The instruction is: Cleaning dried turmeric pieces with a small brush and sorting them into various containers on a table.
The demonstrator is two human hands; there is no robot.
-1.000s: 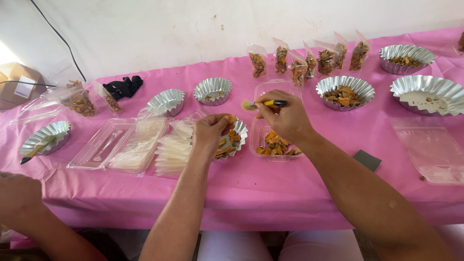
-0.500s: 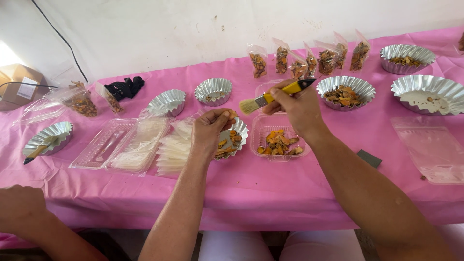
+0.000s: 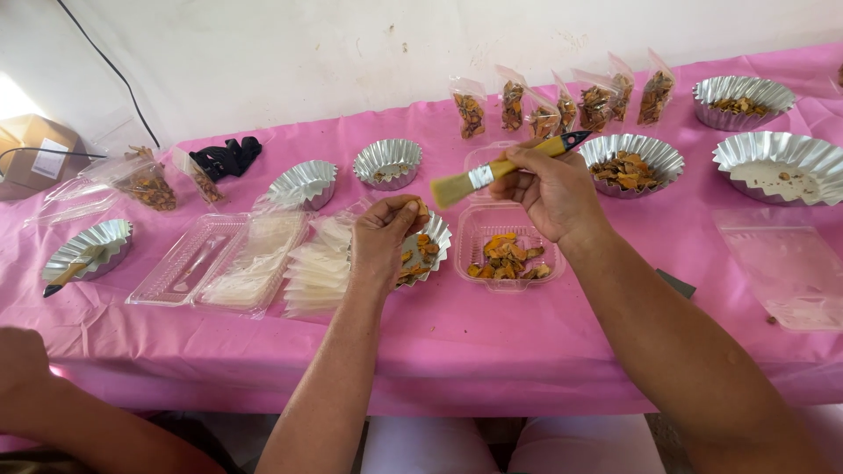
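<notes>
Up above the clear tray [image 3: 509,250] of orange chips, the right hand [image 3: 549,189] grips a yellow-handled brush [image 3: 496,168], lifted clear, while the left hand [image 3: 386,237] pinches one chip [image 3: 422,211] over the foil cup [image 3: 430,250] beside it, ready for brushing.

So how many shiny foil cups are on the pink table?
7: far left, two middle back, one under the left hand, three on the right. More may sit outside the view.

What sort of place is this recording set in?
Probably a small hand-packing table, not a factory: a pink tablecloth, foil trays of dried orange pieces, filled clear pouches by the wall, and a brush in the right hand.
</notes>
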